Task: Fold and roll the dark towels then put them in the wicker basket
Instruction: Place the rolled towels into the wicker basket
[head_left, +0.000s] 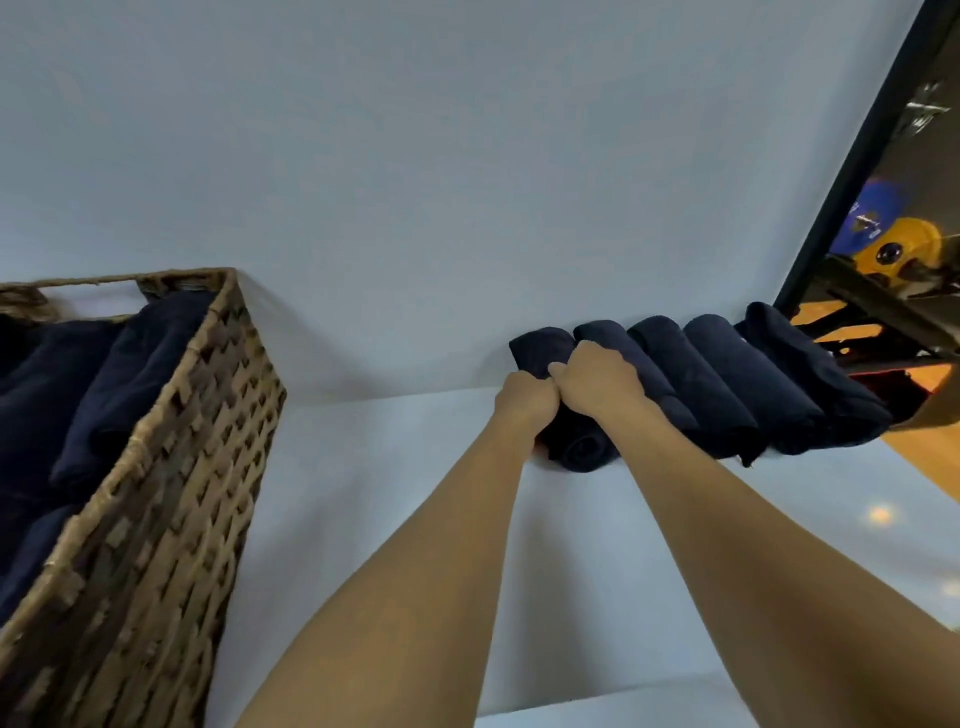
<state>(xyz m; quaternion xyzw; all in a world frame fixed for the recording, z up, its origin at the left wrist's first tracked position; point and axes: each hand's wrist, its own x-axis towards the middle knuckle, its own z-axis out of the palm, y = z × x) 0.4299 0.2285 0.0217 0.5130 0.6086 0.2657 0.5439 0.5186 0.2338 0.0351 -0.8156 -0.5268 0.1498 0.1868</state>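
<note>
Bare worktop (374, 467) lies open mid-frame between the wicker basket (171, 467) at left and the rolled towels (727, 374) at right. A wall (415, 156) closes the far side.

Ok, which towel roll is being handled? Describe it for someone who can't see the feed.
On the white table, right of the wicker basket, a row of dark rolled towels lies against the wall. Take the roll at the row's left end, nearest the basket. It alone is gripped by the left hand and right hand, and its spiral end faces the camera.
</note>
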